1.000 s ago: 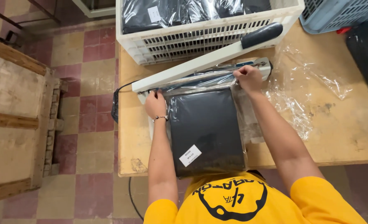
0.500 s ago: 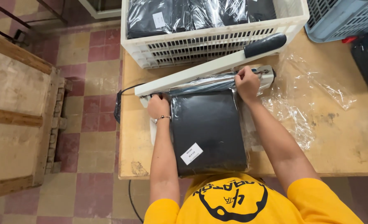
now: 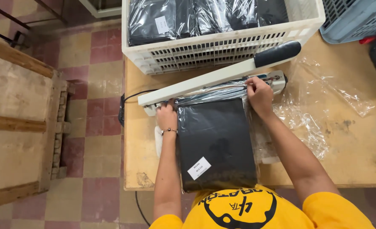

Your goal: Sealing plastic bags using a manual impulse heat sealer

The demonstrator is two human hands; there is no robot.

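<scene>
Floor tiles (image 3: 99, 85) in red and cream fill the left, with one wooden pallet (image 3: 18, 123) lying on them beside the bench (image 3: 357, 157). One black cord (image 3: 128, 99) drops over the bench's left edge to the sealer, presumably its power lead.

One left hand (image 3: 166, 118) rests at the near left corner of the black packet (image 3: 216, 144), fingers curled down onto the clear wrap (image 3: 211, 92) that sticks out beyond the packet's far end. That hold looks meant to keep the film flat and taut across the sealing strip. One packet lies here, lengthwise from the person's chest to the sealer, with one white label (image 3: 199, 168) on its near part.

One heat sealer (image 3: 215, 85) sits crosswise on the bench, its long cream arm raised at an angle and ending in a black handle (image 3: 277, 54), which leaves a gap for the film to go in. One right hand (image 3: 260, 95) pinches the wrap's right edge just below the arm, fingers closed on the film.

Behind, one white crate (image 3: 221, 51) holds wrapped black packets; at least three show. Loose clear bags (image 3: 323, 106) lie crumpled to the right, within reach, and one blue basket (image 3: 357, 19) stands at the far right corner.
</scene>
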